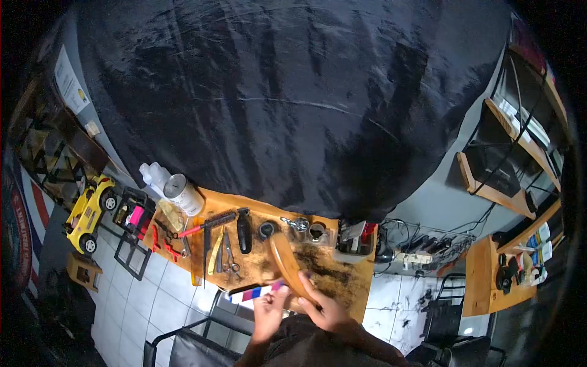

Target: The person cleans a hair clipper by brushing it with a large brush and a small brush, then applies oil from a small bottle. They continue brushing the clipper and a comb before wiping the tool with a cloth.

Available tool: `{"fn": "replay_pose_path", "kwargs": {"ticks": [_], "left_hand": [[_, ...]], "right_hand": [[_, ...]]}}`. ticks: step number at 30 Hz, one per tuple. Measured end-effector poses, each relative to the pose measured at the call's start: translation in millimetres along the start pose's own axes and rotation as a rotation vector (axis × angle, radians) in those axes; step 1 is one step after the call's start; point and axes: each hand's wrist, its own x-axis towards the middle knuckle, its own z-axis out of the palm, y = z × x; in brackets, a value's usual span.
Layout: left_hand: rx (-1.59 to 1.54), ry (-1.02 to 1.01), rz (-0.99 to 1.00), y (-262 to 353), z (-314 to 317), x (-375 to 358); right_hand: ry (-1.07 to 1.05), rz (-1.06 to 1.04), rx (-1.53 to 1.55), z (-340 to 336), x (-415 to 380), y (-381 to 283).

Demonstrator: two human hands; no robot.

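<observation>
At the table's near edge, my left hand (270,311) is closed on a striped tool (255,293) in white, blue, red and pink, with a dark edge; its exact kind is unclear. Just to the right, my right hand (325,311) grips a curved wooden brush (290,266) by its lower end. The brush points up and left over the wooden table (361,293), which bears dark hair clippings. Left of the hands lie scissors (230,265), a black clipper (244,232) and a red-handled round brush (211,222).
A large black cloth (293,110) hangs beyond the table. White bottles (183,194) stand at its back left corner, and a clear bin (356,241) at its back right. A yellow toy car (89,214) is far left. Black chairs (199,348) flank the table below.
</observation>
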Motion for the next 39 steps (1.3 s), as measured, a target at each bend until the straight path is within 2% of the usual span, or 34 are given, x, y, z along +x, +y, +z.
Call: {"fn": "replay_pose_path", "kwargs": {"ticks": [1,2,3,4,6,8,11,12,14,15,18,19,22,23,24,26,27,30,31,32,34,35,37,38,39], "left_hand": [[0.061,-0.057,-0.077,4.1,-0.2,-5.9],[0.121,-0.113,-0.154,5.7,-1.4,-10.7],[0.029,-0.176,0.088,-3.1,1.9,-10.1],[0.061,-0.195,0.111,-6.2,-1.6,-9.8],[0.124,-0.232,0.156,-4.6,-8.0,-6.5],[0.079,-0.14,0.093,3.0,-7.3,-4.3],[-0.163,0.06,0.094,11.6,-6.7,4.7],[-0.165,0.121,0.041,6.6,-14.6,9.9],[-0.25,0.18,0.09,1.7,-20.3,15.4],[-0.262,0.197,0.106,3.5,-18.5,17.2],[-0.01,0.15,0.011,18.8,-12.4,2.4],[0.14,0.091,-0.044,14.9,-12.9,-4.0],[0.154,-0.193,-0.016,-6.6,-11.2,-10.0],[0.212,-0.179,0.039,-17.5,-9.4,-12.1],[0.151,-0.207,0.131,-18.6,-7.0,-10.0],[-0.037,-0.13,0.008,-14.3,-6.3,-5.2],[-0.131,-0.075,-0.129,-8.4,-8.5,-1.4],[-0.394,0.021,-0.04,17.3,-6.9,5.6],[-0.491,0.139,0.026,15.0,-3.6,13.7],[-0.528,0.101,0.051,8.1,-16.9,18.5],[-0.439,0.158,0.063,16.3,-11.7,20.4],[-0.342,0.149,-0.05,16.0,-15.1,16.0],[-0.362,0.044,-0.086,4.7,-12.5,7.8],[-0.485,-0.007,-0.089,-2.1,-8.0,3.8],[-0.471,-0.033,-0.077,-5.7,-9.5,2.2]], "right_hand": [[0.013,0.121,0.084,-3.8,1.7,-15.3],[0.062,0.037,0.024,-4.2,3.5,-15.0],[0.111,-0.047,-0.037,-4.6,5.5,-12.7],[0.16,-0.131,-0.098,-4.7,7.4,-8.9],[0.131,-0.134,-0.06,-2.2,6.9,-0.8],[0.137,-0.164,-0.027,0.5,5.8,-3.7],[0.061,-0.093,-0.083,1.7,0.8,0.1],[-0.001,-0.039,-0.051,2.5,0.0,-2.5],[-0.117,0.069,0.007,3.4,-3.1,-9.9],[-0.035,-0.261,-0.311,8.2,-0.6,14.4],[0.033,-0.088,-0.053,17.8,0.3,13.0],[0.065,-0.12,-0.097,17.1,4.5,18.1],[0.082,0.069,-0.001,4.3,12.3,-6.3],[0.005,0.213,-0.027,-4.9,14.2,-18.0],[0.051,0.108,-0.003,-3.9,13.6,-19.7],[0.146,-0.1,0.046,0.1,11.1,-20.4],[0.103,-0.065,0.03,-0.2,8.8,-20.4],[-0.026,-0.039,-0.051,2.7,0.9,-12.2],[0.037,-0.182,-0.219,4.7,0.7,-5.8],[0.016,-0.163,-0.193,7.6,-0.4,-1.1],[-0.026,-0.125,-0.142,13.0,-2.3,5.2],[-0.052,-0.08,-0.082,13.7,-1.6,6.4],[-0.067,0.075,-0.027,6.8,2.7,-10.0],[-0.076,0.149,0.0,4.4,5.1,-16.1],[-0.049,0.102,-0.064,5.3,6.7,-9.7]]}}
